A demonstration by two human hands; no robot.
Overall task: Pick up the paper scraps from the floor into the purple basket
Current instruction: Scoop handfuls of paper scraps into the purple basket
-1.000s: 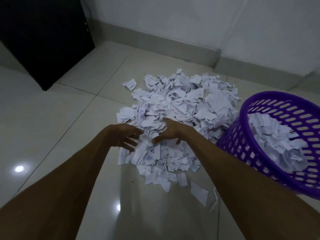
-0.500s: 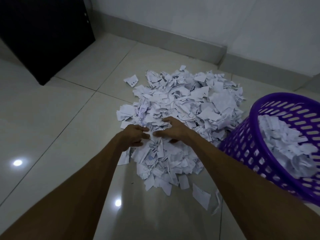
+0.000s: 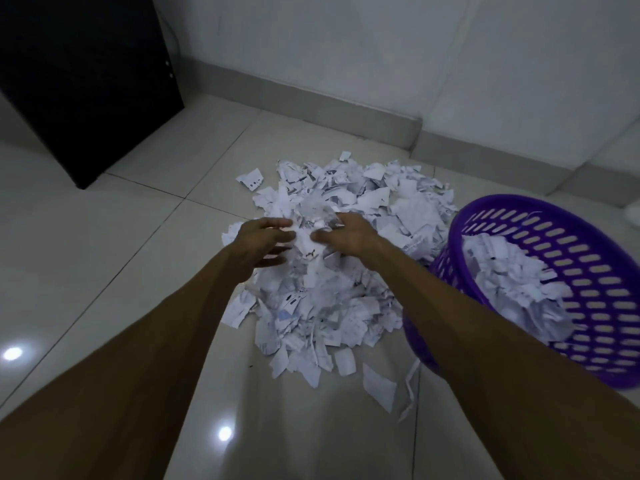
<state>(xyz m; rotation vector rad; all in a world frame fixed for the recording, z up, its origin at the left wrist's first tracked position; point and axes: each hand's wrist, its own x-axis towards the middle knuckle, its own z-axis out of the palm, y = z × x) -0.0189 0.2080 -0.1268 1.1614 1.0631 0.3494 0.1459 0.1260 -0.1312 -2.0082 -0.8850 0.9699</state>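
While left hand [image 3: 265, 242] and right hand [image 3: 346, 233] clasp blurred white paper clump [image 3: 313, 223] above heap of torn white paper scraps [image 3: 332, 271] on floor, purple slotted plastic basket [image 3: 554, 237] sits beside, part-filled. Scraps likely light, limp, slippery; best scooped from beneath.

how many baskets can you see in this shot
1. The purple basket sits on the floor at the right, beside the paper scraps, partly filled with scraps and partly behind the right forearm. None other shows.
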